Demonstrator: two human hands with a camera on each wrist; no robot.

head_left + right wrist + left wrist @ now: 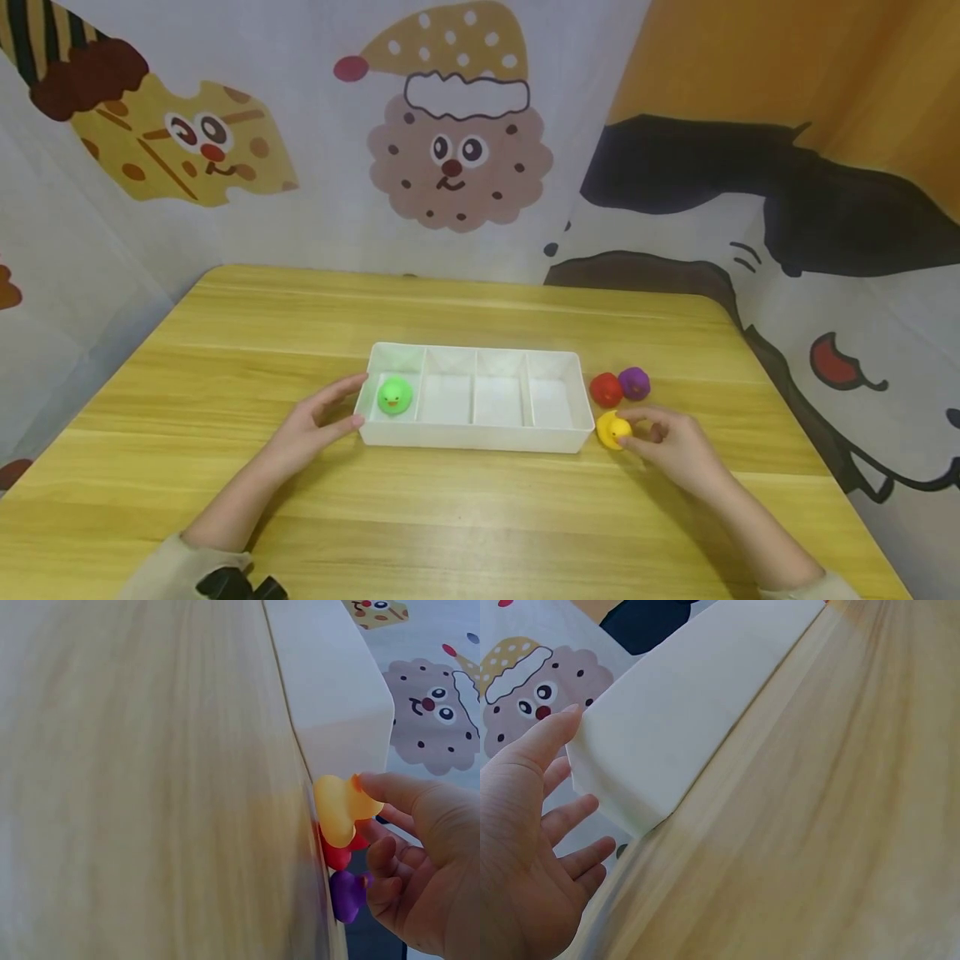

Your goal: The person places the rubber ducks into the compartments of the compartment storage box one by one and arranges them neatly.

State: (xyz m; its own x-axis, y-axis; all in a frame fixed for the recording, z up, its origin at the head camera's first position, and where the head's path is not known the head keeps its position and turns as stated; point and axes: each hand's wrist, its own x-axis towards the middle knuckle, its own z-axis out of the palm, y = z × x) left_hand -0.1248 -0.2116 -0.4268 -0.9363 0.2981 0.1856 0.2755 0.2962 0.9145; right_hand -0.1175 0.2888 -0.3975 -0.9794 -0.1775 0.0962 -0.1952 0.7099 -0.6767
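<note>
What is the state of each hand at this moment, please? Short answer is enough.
Left hand: open, at the left end of the white tray.
Right hand: holding the yellow duck, pinched by thumb and finger.

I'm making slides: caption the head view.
Right hand pinches a yellow toy duck beside a white tray holding a green duck.

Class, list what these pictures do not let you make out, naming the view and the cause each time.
- Left wrist view: the inside of the white tray, hidden by its outer wall.
- Right wrist view: the tray's other end, cut off by the top edge.
- Right wrist view: part of the red toy, hidden behind the yellow duck.
- Head view: the purple toy's features, too small.
- Head view: the black object by the left sleeve, cut off by the bottom edge.
</note>
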